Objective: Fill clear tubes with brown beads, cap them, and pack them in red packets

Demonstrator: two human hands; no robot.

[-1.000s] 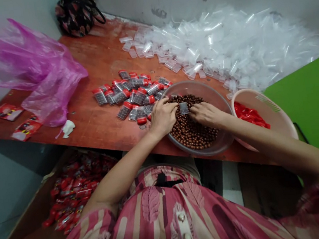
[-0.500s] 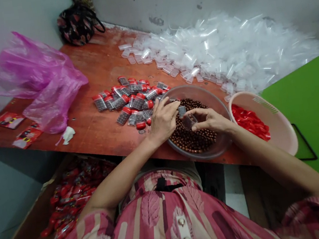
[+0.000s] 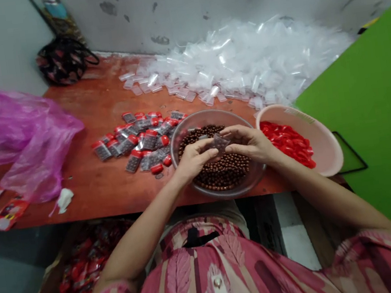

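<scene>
My left hand (image 3: 197,158) and my right hand (image 3: 247,143) meet above a clear bowl (image 3: 219,194) of small round brown beads (image 3: 225,171). Between my fingertips is a small clear plastic container (image 3: 221,142), gripped from both sides; its contents are hard to make out. A small greyish piece (image 3: 203,137) shows just behind my left fingers, partly hidden. Left of the bowl lies a heap of filled containers with red caps (image 3: 149,138).
Empty clear containers (image 3: 235,64) are piled along the wall. A pale pink basket (image 3: 327,148) holds red caps (image 3: 284,142). A purple plastic bag (image 3: 31,134) and printed cards (image 3: 10,214) lie left on the red table (image 3: 92,179). A green panel (image 3: 375,118) stands at right.
My left hand has come over the bowl to the container, joining my right hand, and now holds it too. The camera view has shifted, moving the scene leftward.
</scene>
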